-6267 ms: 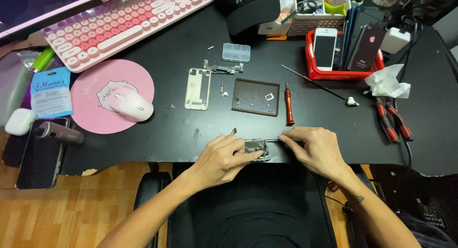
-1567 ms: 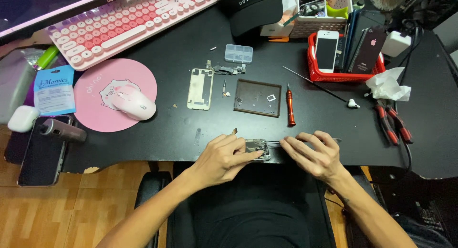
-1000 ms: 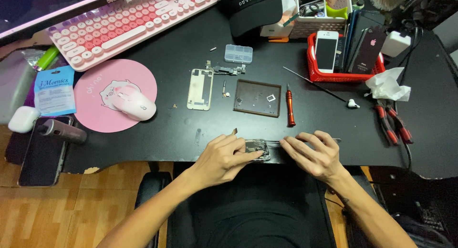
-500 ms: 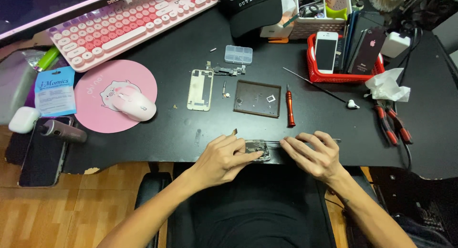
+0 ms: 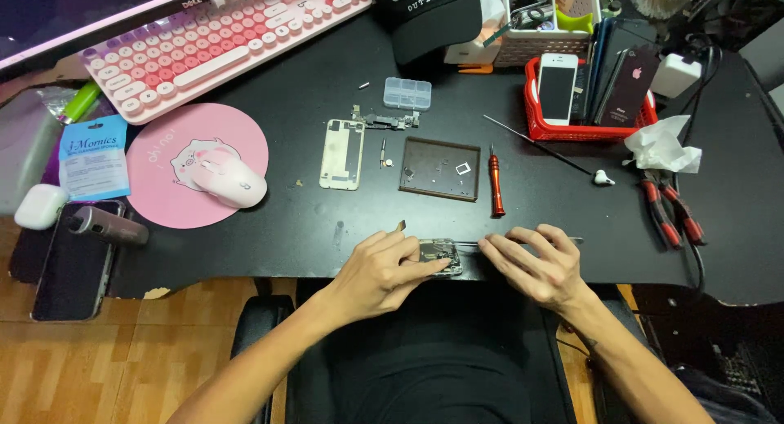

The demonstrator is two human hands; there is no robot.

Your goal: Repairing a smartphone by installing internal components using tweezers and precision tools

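Note:
An opened phone body (image 5: 441, 255) with bare metal innards lies at the near edge of the black desk (image 5: 310, 220). My left hand (image 5: 382, 270) grips it from the left, thumb and fingers on its edge. My right hand (image 5: 535, 262) rests just right of it, fingers curled over a thin metal tool (image 5: 469, 244) whose tip reaches the phone. What the right fingers pinch is partly hidden.
Behind lie a white phone back (image 5: 341, 153), a small flex part (image 5: 384, 119), a dark tray (image 5: 440, 168), a red screwdriver (image 5: 495, 180) and a clear parts box (image 5: 407, 93). Red basket of phones (image 5: 590, 130) and red pliers (image 5: 670, 212) right; pink mouse (image 5: 229, 182), keyboard (image 5: 220, 40) left.
Over six seconds my right hand's fingers curled in and shifted slightly right along the tool. In the last second both hands have stayed almost still.

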